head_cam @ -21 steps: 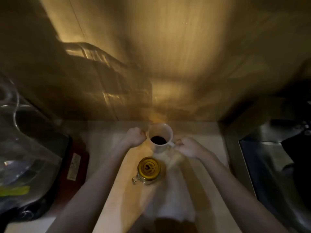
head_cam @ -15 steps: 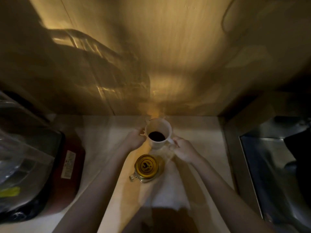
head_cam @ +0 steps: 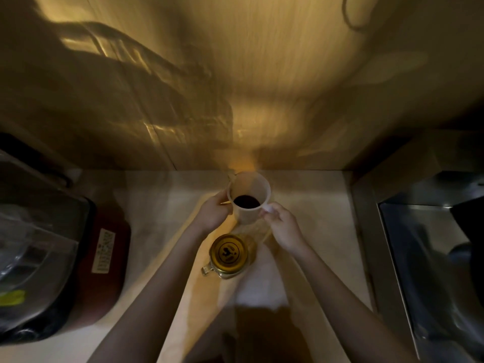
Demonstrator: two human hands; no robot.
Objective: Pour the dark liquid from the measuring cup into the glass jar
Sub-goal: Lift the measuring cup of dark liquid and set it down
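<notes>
Both my hands hold the cup [head_cam: 248,199] above the table [head_cam: 309,205] behind the jar [head_cam: 230,254], left hand [head_cam: 213,213] cupping its wall, right hand [head_cam: 282,227] pinching the handle; light, thin plastic, likely sloshy.

Setting reads to me as a home kitchen, dim, warm light. Landmark: pale countertop [head_cam: 162,205]. Wood-grain wall panel [head_cam: 262,74] rises directly behind it. Stainless sink [head_cam: 419,258] set in at counter's right edge. Dark red appliance [head_cam: 104,258] w/ label sits on counter's left end; clear plastic [head_cam: 31,244] lies over it.
</notes>
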